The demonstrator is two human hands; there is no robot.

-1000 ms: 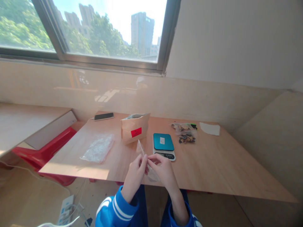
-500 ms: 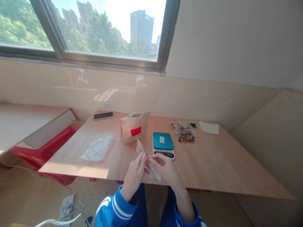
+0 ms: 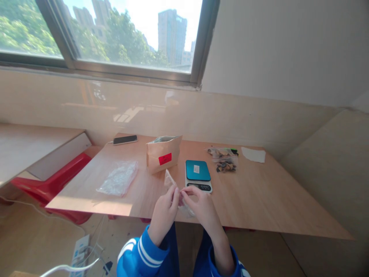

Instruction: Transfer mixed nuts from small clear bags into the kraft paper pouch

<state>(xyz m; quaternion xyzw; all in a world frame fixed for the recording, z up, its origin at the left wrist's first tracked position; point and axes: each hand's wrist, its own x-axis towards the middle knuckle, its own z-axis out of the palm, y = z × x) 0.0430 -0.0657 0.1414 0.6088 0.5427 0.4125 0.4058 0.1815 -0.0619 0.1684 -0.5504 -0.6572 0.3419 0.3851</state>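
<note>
A small clear plastic bag [image 3: 170, 179] is pinched between my two hands above the table's front edge. My left hand [image 3: 165, 207] grips it on the left with thumb and fingers together. On the other side, my right hand [image 3: 201, 204] pinches its edge, fingers curled. Whether anything lies inside this bag I cannot make out. Just beyond my hands sits a kitchen scale [image 3: 198, 171] with a blue top and a dark display panel. A brown paper pouch [image 3: 157, 159] with a red label stands upright, its top open, left of the scale.
Flat clear plastic bags [image 3: 118, 179] lie on the left of the wooden table [image 3: 259, 196]. Right of the scale are bags of dried brown pieces [image 3: 226, 166], with white paper [image 3: 253, 155] beyond. A phone [image 3: 125, 139] rests at the back left; a red stool [image 3: 54, 184] stands left.
My right hand's fingertips have moved up along the bag's edge, closer to my left fingertips. The view has shifted slightly; the things on the table stay put.
</note>
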